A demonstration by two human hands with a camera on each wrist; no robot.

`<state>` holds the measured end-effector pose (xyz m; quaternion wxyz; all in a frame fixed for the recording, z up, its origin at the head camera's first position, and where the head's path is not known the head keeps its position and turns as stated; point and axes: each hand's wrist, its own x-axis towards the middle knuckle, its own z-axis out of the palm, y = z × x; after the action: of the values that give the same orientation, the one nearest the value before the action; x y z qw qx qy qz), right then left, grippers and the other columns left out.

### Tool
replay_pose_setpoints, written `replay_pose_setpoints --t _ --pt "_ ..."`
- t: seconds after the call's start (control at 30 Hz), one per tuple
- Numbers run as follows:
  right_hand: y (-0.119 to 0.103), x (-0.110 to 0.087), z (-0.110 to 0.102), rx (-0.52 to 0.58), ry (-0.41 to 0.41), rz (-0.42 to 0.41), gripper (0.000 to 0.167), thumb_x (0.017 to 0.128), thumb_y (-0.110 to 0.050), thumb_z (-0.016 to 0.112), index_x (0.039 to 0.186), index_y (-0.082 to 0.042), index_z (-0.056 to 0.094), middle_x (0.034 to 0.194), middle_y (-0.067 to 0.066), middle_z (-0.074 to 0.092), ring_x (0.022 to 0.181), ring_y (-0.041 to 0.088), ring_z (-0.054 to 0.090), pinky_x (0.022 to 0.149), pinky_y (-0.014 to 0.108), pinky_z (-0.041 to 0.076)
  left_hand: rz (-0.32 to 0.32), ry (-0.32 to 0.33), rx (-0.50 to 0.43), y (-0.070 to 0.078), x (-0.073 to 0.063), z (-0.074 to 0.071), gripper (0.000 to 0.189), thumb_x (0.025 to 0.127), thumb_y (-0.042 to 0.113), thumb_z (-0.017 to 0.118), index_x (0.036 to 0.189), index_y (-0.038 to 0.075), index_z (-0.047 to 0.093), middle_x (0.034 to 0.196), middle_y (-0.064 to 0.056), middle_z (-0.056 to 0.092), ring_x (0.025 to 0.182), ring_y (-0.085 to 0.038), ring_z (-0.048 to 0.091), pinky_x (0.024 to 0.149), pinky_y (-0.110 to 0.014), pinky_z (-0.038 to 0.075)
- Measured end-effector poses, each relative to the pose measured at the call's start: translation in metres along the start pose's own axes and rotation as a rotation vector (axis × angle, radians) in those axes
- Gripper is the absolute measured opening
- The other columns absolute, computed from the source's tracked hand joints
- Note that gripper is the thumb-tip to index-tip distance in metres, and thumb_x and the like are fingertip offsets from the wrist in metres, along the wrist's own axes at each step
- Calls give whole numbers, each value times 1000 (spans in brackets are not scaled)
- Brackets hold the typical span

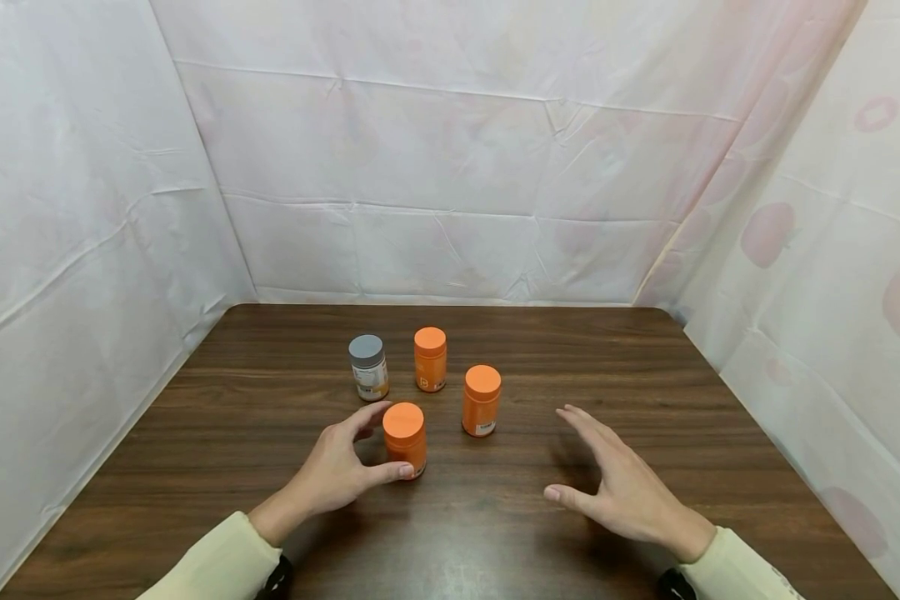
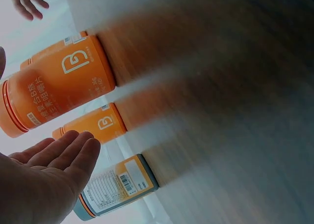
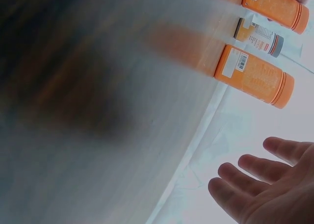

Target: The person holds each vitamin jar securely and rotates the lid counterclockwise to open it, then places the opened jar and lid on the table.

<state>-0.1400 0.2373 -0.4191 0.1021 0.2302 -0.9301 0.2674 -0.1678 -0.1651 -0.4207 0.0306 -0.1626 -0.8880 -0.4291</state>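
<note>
Four-sided by nothing else, the nearest orange bottle (image 1: pixel 405 440) stands upright on the table with an orange screw cap. My left hand (image 1: pixel 337 467) is around its left side, thumb across the front and fingers behind. In the left wrist view those fingers (image 2: pixel 64 155) are fairly straight, with a gap between them and the orange bottle (image 2: pixel 59 84). My right hand (image 1: pixel 622 492) is held over the table, right of the bottles, fingers spread and holding nothing. Nearest to it is another orange bottle (image 1: pixel 482 402).
A third orange bottle (image 1: pixel 431 360) stands farther back. Left of it is a white and yellow bottle with a grey cap (image 1: pixel 367 367). The dark wood table (image 1: pixel 270 375) is bordered by white sheets (image 1: pixel 450 167) at the back and sides.
</note>
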Motion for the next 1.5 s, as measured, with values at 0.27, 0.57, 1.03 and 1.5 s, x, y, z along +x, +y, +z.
replay_pose_setpoints --t 0.27,0.57,1.03,1.5 --pt "1 0 2 17 -7 2 96 83 -61 78 160 -30 31 163 -1 34 147 27 36 108 59 38 -41 -11 -25 2 0 4 87 73 47 93 145 17 54 141 -3 61 120 -33 63 100 -52 50" --pt "-1 -1 4 24 -5 -4 95 83 -55 82 160 -31 31 163 -1 34 146 27 37 108 59 38 -35 -12 -49 2 0 10 81 72 46 93 140 20 59 131 6 66 116 -24 65 99 -50 51" --pt "-6 0 6 38 -12 -3 96 83 -53 82 160 -33 30 164 -3 33 146 26 37 107 60 39 -28 -21 -112 6 4 12 75 72 37 95 137 21 61 125 7 68 111 -19 67 98 -48 52" --pt "-12 2 7 48 -23 -5 96 83 -54 82 160 -34 30 164 -4 32 147 26 35 108 60 38 -77 -25 -130 7 8 14 60 76 28 93 129 15 66 119 2 71 109 -20 68 95 -46 54"
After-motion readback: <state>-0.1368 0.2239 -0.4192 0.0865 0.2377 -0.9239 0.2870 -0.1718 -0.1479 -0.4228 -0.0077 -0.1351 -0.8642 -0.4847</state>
